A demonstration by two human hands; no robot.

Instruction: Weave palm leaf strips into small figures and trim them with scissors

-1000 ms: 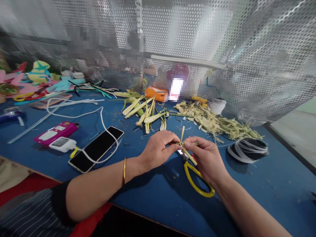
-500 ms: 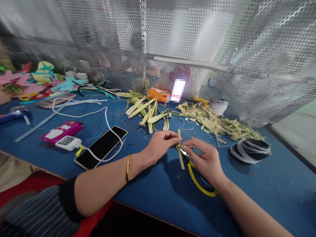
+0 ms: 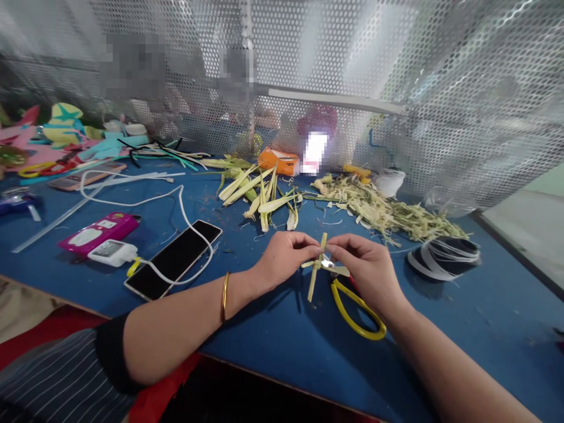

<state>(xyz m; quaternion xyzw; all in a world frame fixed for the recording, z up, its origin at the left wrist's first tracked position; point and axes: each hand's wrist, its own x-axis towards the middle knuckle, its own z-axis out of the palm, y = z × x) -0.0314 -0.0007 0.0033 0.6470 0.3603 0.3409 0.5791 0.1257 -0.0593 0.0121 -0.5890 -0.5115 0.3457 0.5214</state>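
Observation:
Between my hands is a small cross-shaped piece of woven pale-green leaf strips, its ends sticking out on several sides. My left hand pinches its upper part between thumb and forefinger. From the other side my right hand pinches at the same upper strip, thumb against forefinger. Below my right hand lie scissors with yellow handles, their metal blades partly hidden behind the leaf piece and my fingers.
A phone with a white cable and a magenta device lie left. Cut pale leaves and shredded scraps spread along the back. A dark spool of white line sits right. Perforated metal sheeting bounds the blue table.
The leaf piece has turned and tilted, so more of its crossed strips show. My right fingers have shifted up to its upper strip. The whole view has moved slightly.

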